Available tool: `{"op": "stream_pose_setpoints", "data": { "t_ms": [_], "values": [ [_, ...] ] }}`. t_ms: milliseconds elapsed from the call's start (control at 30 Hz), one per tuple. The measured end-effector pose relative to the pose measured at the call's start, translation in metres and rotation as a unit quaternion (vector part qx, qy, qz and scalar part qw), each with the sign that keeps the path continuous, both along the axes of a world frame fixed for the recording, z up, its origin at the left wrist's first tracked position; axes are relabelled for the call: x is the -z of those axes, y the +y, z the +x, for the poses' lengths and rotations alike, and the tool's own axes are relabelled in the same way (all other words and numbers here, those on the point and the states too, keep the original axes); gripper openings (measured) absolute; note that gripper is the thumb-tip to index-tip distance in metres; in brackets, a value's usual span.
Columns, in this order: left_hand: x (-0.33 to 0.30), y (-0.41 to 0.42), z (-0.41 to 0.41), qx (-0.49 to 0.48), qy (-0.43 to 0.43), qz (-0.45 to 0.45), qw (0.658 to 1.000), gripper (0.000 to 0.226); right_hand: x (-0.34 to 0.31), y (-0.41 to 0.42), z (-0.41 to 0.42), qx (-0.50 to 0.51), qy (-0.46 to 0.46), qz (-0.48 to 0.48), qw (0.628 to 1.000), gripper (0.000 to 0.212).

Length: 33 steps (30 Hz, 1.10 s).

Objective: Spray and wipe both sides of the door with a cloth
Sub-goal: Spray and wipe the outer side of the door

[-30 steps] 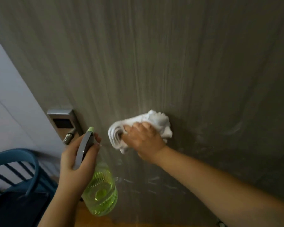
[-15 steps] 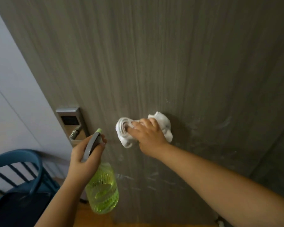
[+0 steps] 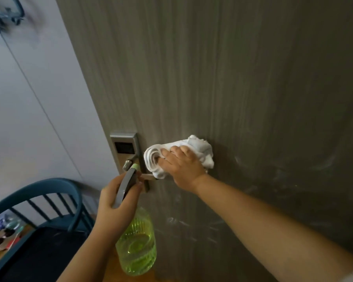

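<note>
White crumpled cloth (image 3: 200,151) under right hand (image 3: 181,167) on wood-grain door (image 3: 212,78).

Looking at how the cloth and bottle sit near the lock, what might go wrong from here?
The white cloth under the right hand sits against the lock plate, so it may snag on the lever. The spray bottle in the left hand is close to the electronic lock, which spray might wet.

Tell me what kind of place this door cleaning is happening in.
Probably a hotel or rented room, though a flat is possible. The grey wood-grain door carries an electronic lock plate with a dark reader window, and a blue chair stands beside it over a wooden floor.
</note>
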State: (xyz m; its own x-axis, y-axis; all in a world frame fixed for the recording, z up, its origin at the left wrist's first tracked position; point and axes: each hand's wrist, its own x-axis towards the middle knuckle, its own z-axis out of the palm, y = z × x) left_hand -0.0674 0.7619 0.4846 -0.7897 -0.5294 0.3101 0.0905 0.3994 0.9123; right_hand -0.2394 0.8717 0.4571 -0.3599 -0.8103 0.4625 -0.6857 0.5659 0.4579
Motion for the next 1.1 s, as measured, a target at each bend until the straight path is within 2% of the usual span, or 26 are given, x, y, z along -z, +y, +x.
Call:
{"op": "stream_pose_setpoints", "data": {
  "t_ms": [100,233,367,467,600,700,800,900,1000,1033,1067,1100],
  "values": [
    [0.001,0.001,0.006,0.007,-0.011,-0.033,0.999,0.01,-0.002,0.006,0.001,0.008,0.001,0.034,0.999,0.04],
    [-0.012,0.008,0.021,0.019,-0.006,-0.036,0.999,0.024,-0.001,0.021,0.008,0.03,-0.051,0.068,0.996,0.044],
    [-0.021,0.011,0.032,0.056,0.0,-0.051,0.997,0.03,0.014,0.069,0.014,0.072,-0.061,0.11,0.989,0.045],
    [-0.021,0.016,0.036,0.081,-0.006,-0.045,0.996,0.027,0.006,0.104,0.022,0.13,-0.141,0.116,0.975,0.055],
    [-0.024,0.024,0.033,0.125,0.001,-0.046,0.991,0.013,-0.031,0.131,0.039,0.172,-0.114,-0.019,0.978,0.057],
    [-0.028,0.035,0.029,0.159,0.007,-0.04,0.986,0.02,-0.058,0.151,0.051,0.194,-0.102,-0.104,0.97,0.052],
    [-0.027,0.051,0.025,0.183,0.017,-0.037,0.982,0.022,-0.07,0.165,0.062,0.225,-0.131,-0.199,0.945,0.037],
    [-0.021,0.068,0.018,0.198,0.011,-0.017,0.98,0.022,-0.066,0.186,0.06,0.27,-0.177,-0.308,0.895,0.023],
    [-0.008,0.085,0.002,0.218,-0.004,-0.014,0.976,0.011,-0.066,0.212,0.061,0.255,-0.275,-0.46,0.805,0.018],
    [-0.002,0.091,-0.006,0.227,-0.01,-0.016,0.974,0.014,-0.065,0.22,0.059,0.247,-0.289,-0.499,0.778,0.012],
    [0.004,0.096,-0.015,0.234,-0.016,-0.014,0.972,0.017,-0.063,0.229,0.056,0.25,-0.293,-0.521,0.762,0.003],
    [0.008,0.102,-0.023,0.24,-0.02,-0.01,0.97,0.017,-0.062,0.236,0.052,0.257,-0.29,-0.535,0.751,0.007]
  ]
}}
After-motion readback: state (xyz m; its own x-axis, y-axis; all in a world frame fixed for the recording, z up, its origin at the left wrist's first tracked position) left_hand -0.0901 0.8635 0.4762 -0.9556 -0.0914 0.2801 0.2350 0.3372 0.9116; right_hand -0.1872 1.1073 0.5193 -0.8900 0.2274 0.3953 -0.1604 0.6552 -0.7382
